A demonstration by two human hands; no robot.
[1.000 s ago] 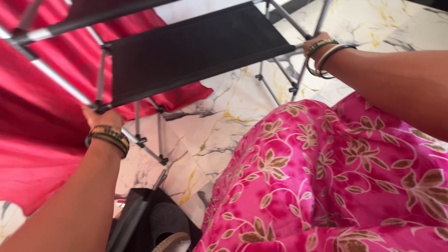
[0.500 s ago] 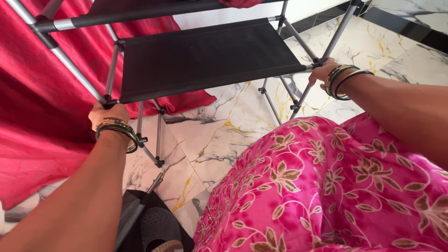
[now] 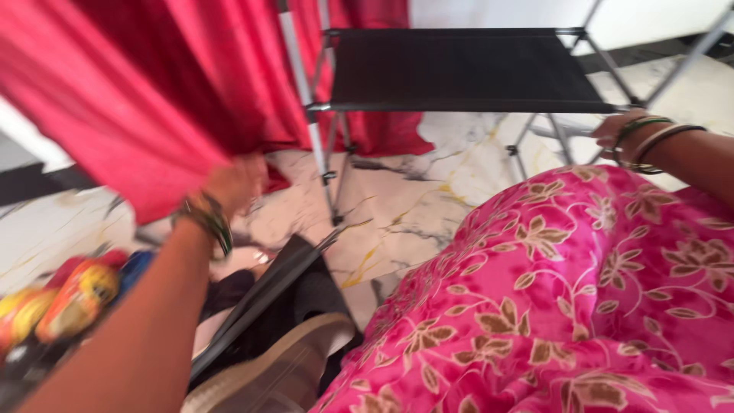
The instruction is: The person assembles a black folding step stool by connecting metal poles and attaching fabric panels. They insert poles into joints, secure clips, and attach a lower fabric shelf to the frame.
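Black fabric-shelved metal-frame rack (image 3: pixel 466 70) upright on marble floor (image 3: pixel 397 203); right hand (image 3: pixel 612 131) on frame leg, grip indiscernible; left hand (image 3: pixel 233 183) blurred against red curtain (image 3: pixel 153 99), finger state indiscernible.

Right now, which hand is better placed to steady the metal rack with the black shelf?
Probably the right hand: it rests at the rack's metal leg, while the left hand, blurred, is at the red curtain.

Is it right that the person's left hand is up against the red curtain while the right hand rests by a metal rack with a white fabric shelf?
Not quite: the shelf is black fabric, not white, as the head view shows. The rest holds: the left hand is against the red curtain, and the right hand is at the rack's metal frame.
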